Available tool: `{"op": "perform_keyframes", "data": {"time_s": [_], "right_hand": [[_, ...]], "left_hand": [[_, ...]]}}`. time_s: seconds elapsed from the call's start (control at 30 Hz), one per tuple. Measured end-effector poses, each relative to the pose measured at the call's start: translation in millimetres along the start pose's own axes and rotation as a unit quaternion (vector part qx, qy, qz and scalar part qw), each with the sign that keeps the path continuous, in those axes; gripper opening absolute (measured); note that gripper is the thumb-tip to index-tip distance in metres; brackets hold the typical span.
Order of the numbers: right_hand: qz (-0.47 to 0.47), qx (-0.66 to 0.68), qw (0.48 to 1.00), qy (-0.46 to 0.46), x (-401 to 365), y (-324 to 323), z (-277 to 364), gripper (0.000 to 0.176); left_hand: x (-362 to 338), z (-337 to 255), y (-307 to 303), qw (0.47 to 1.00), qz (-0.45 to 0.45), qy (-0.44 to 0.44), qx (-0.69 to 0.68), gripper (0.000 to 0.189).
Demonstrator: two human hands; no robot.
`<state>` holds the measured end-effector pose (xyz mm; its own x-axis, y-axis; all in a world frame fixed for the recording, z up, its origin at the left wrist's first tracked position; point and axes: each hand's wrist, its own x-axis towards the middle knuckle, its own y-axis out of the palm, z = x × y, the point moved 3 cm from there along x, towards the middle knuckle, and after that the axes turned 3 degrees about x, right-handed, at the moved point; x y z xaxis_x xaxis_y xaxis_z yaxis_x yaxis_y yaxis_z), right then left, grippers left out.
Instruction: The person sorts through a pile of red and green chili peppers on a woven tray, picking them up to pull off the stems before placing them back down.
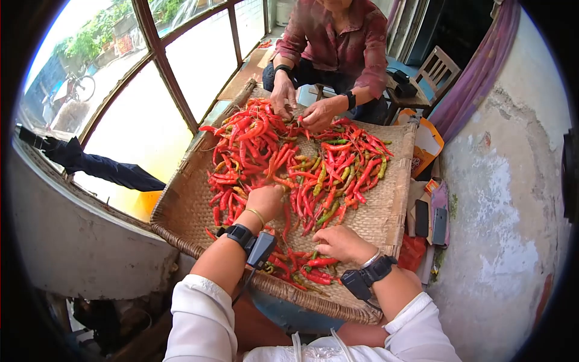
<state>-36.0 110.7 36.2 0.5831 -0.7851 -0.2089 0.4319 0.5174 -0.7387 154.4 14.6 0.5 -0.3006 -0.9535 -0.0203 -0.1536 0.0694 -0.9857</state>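
A heap of chili peppers (253, 142), mostly red with some green ones, lies on a large woven bamboo tray (380, 175). My left hand (265, 202) reaches into the near side of the heap, knuckles up. Its fingers look curled among the peppers, and their tips are hidden. Over the tray's right front part is my right hand (345, 242), fingers bent and drawn together towards the thumb. What it pinches, if anything, cannot be made out. Just beside it, a smaller group of red peppers (316, 274) rests along the tray's near edge.
Across the tray, a person (338, 42) in a dark red shirt has both hands at the heap's far side. A folded dark umbrella (111, 166) lies by the window at left. A wooden chair (437, 72), an orange bag (427, 142) and a rough wall (500, 211) stand right.
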Motion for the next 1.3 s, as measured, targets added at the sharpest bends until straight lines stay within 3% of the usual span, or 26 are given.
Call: {"op": "perform_keyframes", "data": {"time_s": [0.07,0.17,0.2,0.27,0.33,0.4,0.47,0.5,0.57,0.6,0.63,0.67,0.7,0.77,0.8,0.87,0.9,0.93,0.97,1.0,1.07,1.1,1.13,1.2,1.3], "right_hand": [[0.001,0.006,1.000,0.010,1,-3,0,0.027],[-0.154,0.039,0.986,0.042,2,-14,-6,0.027],[-0.155,0.042,0.986,0.041,2,-16,-3,0.027],[-0.255,0.042,0.966,-0.015,-1,-25,6,0.031],[-0.251,0.031,0.966,-0.052,0,-23,7,0.034],[-0.158,0.116,0.978,-0.065,3,-13,3,0.031],[-0.136,0.105,0.984,-0.052,1,-13,2,0.028],[-0.108,0.116,0.987,-0.011,0,-14,3,0.026],[-0.081,0.125,0.988,0.029,-1,-16,2,0.025],[-0.029,0.131,0.990,0.047,-2,-14,0,0.025],[0.023,0.137,0.988,0.065,-3,-13,-1,0.025],[0.023,0.138,0.988,0.065,-3,-15,-1,0.025],[-0.010,0.111,0.992,0.060,-4,-19,0,0.026],[-0.081,0.129,0.985,0.080,-5,-24,-2,0.028],[-0.158,0.206,0.963,0.078,-1,-19,-16,0.032],[-0.289,0.153,0.941,0.090,-6,-37,-9,0.039],[-0.298,0.140,0.940,0.094,-7,-40,-9,0.039],[-0.307,0.125,0.939,0.097,-7,-42,-9,0.039],[-0.302,0.127,0.940,0.099,-5,-38,-10,0.039],[-0.292,0.123,0.944,0.091,-3,-34,-11,0.037],[-0.283,0.118,0.948,0.084,-2,-32,-11,0.035],[-0.242,0.100,0.961,0.085,-1,-31,-9,0.032],[-0.199,0.084,0.973,0.086,-1,-27,-8,0.030],[-0.197,0.085,0.973,0.085,0,-23,-11,0.027],[-0.156,0.028,0.985,0.073,2,-17,-10,0.027]], "left_hand": [[-8,-17,-10,0.997,0.055,0.053,-0.009,0.016],[-29,-44,-38,0.997,0.044,0.055,-0.010,0.015],[-34,-49,-41,0.998,0.041,0.053,-0.006,0.017],[-45,-55,-41,0.997,0.041,0.072,0.004,0.017],[-57,-64,-52,0.984,0.005,0.104,-0.144,0.017],[-60,-65,-55,0.970,-0.014,0.152,-0.190,0.018],[-63,-66,-62,0.919,0.062,0.140,-0.364,0.016],[-61,-64,-63,0.919,0.060,0.140,-0.363,0.016],[-55,-58,-54,0.896,0.181,0.109,-0.391,0.017],[-53,-55,-50,0.896,0.181,0.109,-0.391,0.017],[-51,-54,-42,0.886,0.241,0.120,-0.378,0.019],[-52,-54,-37,0.872,0.301,0.129,-0.363,0.020],[-51,-55,-40,0.871,0.304,0.128,-0.364,0.020],[-47,-51,-46,0.870,0.300,0.036,-0.391,0.022],[-42,-45,-47,0.870,0.263,0.009,-0.418,0.024],[-28,-32,-43,0.855,0.160,-0.084,-0.486,0.027],[-20,-28,-42,0.832,0.101,-0.122,-0.532,0.029],[-14,-28,-42,0.780,0.065,-0.110,-0.612,0.029],[-9,-33,-47,0.746,0.026,-0.031,-0.664,0.047],[-4,-33,-40,0.745,0.027,-0.035,-0.666,0.047],[9,-30,-31,0.861,-0.106,0.040,-0.496,0.060],[10,-28,-30,0.904,-0.091,0.064,-0.413,0.063],[8,-25,-26,0.903,-0.088,0.063,-0.415,0.063],[4,-29,-15,0.979,0.009,0.121,-0.164,0.064],[-8,-49,-4,0.987,0.029,0.135,-0.086,0.062]]}}
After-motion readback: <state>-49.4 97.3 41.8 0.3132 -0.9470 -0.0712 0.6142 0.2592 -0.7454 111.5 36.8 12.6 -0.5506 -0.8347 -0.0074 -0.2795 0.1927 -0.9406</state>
